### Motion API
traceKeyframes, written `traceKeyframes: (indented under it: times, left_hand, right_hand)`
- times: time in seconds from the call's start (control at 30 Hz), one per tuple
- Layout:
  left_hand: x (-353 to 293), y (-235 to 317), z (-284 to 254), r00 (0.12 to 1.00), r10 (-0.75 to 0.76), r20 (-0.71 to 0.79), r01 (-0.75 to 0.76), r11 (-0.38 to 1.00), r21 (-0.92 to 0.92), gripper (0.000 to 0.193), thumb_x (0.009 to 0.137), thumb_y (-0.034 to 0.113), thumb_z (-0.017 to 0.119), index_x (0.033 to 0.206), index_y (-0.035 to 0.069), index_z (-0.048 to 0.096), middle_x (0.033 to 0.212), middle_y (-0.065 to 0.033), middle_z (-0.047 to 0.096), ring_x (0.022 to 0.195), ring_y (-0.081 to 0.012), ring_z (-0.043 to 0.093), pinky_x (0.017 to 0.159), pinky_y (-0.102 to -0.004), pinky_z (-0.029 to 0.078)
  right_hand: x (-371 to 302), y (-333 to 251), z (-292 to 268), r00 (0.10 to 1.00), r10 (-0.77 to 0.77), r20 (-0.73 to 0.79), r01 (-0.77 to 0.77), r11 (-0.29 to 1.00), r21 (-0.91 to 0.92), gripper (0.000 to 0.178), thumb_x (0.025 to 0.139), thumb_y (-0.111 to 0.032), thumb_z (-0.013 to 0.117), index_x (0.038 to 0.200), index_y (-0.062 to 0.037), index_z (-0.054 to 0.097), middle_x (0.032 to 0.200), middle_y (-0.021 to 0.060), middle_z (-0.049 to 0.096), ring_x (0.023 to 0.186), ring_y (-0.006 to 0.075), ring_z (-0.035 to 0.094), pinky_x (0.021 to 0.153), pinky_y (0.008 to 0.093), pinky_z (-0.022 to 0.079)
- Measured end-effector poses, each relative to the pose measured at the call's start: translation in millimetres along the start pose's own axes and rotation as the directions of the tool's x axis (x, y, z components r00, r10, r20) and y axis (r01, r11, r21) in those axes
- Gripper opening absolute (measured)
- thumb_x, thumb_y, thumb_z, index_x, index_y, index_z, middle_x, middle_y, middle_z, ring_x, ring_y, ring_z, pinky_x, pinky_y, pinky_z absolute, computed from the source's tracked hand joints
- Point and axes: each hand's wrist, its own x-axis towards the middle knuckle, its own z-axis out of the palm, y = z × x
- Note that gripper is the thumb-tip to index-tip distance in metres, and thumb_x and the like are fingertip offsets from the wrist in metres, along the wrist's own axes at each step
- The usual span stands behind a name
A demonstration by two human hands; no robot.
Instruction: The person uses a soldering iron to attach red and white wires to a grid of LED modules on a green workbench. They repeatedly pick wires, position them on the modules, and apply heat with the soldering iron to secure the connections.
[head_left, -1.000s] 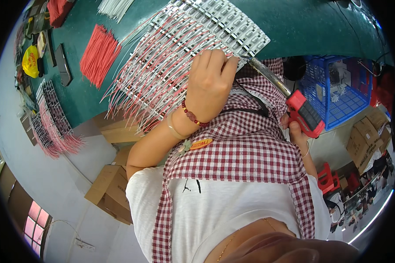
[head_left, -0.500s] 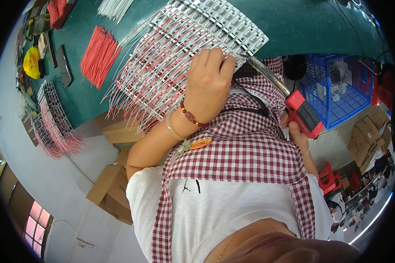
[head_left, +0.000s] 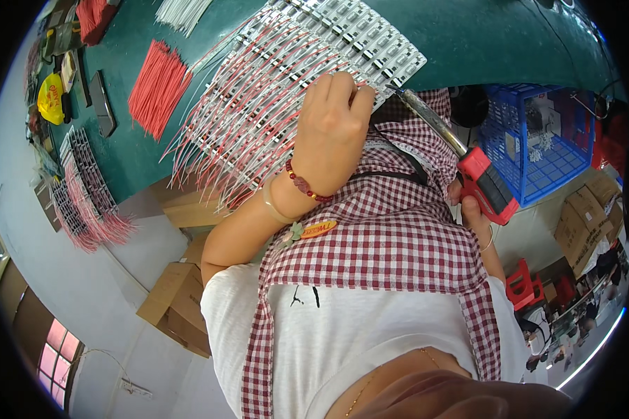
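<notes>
My left hand [head_left: 333, 133] is closed over the near edge of a panel of pale rectangular parts [head_left: 370, 42], its fingertips hidden, so what they pinch cannot be made out. Rows of thin red and white wires [head_left: 237, 119] fan out from the panel to the left of this hand. My right hand [head_left: 474, 213], low at the right and partly hidden, grips the red and black handle of a soldering iron [head_left: 433, 119]. The iron's metal shaft slants up and left, and its dark tip is at the panel's right edge, near my left fingers; contact cannot be judged.
On the green table [head_left: 482, 42] lie a bundle of red wires [head_left: 157, 91], white wires [head_left: 182, 14], a phone [head_left: 102, 105] and a yellow packet [head_left: 50, 99]. More wired strips [head_left: 91, 188] hang over the left edge. A blue crate [head_left: 552, 167] stands at right.
The soldering iron has shifted slightly, its handle a little right and down and its tip slightly upward. My left hand has hardly moved; its fingertips sit slightly higher.
</notes>
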Motion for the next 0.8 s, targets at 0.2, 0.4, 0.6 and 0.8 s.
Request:
traceKeyframes:
  times: [0.2, 0.4, 0.6, 0.8]
  left_hand:
    - [0.7, 1.5, 0.0, 1.000, -0.005, -0.024, 0.005, 0.999, 0.034, 0.010, 0.077, 0.002, 0.066, 0.084, 0.002, 0.059, 0.079, -0.0098, 0.050, 0.074, -0.0272, 0.052, 0.066, -0.0376, 0.043]
    - [-1.7, 5.0, 6.0, 0.998, -0.024, -0.062, 0.028, 0.998, 0.059, 0.012, 0.075, 0.006, 0.068, 0.082, 0.004, 0.058, 0.087, -0.0077, 0.055, 0.079, -0.0259, 0.053, 0.068, -0.0370, 0.041]
    - [3.6, 10.3, 6.6, 0.998, -0.058, -0.019, 0.060, 0.991, 0.118, 0.010, 0.075, 0.008, 0.067, 0.079, 0.005, 0.058, 0.088, -0.0063, 0.055, 0.082, -0.0252, 0.053, 0.070, -0.0370, 0.040]
    - [7.8, 13.0, 5.6, 0.997, -0.073, 0.014, 0.070, 0.989, 0.126, 0.009, 0.074, 0.007, 0.066, 0.078, 0.005, 0.058, 0.086, -0.0069, 0.053, 0.081, -0.0259, 0.053, 0.070, -0.0373, 0.040]
  right_hand:
    - [1.1, -6.3, 6.1, 0.998, 0.021, -0.058, -0.018, 0.998, 0.062, 0.046, 0.079, -0.042, 0.073, 0.086, 0.0026, 0.064, 0.067, 0.0049, 0.060, 0.057, 0.0123, 0.056, 0.053, 0.0250, 0.044]
    - [-5.6, 5.4, -1.3, 0.999, 0.043, 0.004, -0.043, 0.998, 0.039, 0.042, 0.080, -0.039, 0.071, 0.085, 0.0025, 0.064, 0.067, 0.0053, 0.060, 0.057, 0.0126, 0.056, 0.053, 0.0251, 0.044]
    - [-4.2, 5.9, 1.7, 0.998, 0.058, -0.019, -0.056, 0.995, 0.078, 0.038, 0.081, -0.036, 0.071, 0.085, 0.0013, 0.064, 0.069, 0.0053, 0.060, 0.058, 0.0127, 0.056, 0.053, 0.0250, 0.044]
    - [-9.6, 24.0, -7.5, 1.000, -0.020, -0.001, 0.020, 0.987, -0.161, 0.036, 0.082, -0.036, 0.070, 0.084, -0.0007, 0.063, 0.074, 0.0058, 0.059, 0.059, 0.0153, 0.056, 0.053, 0.0276, 0.043]
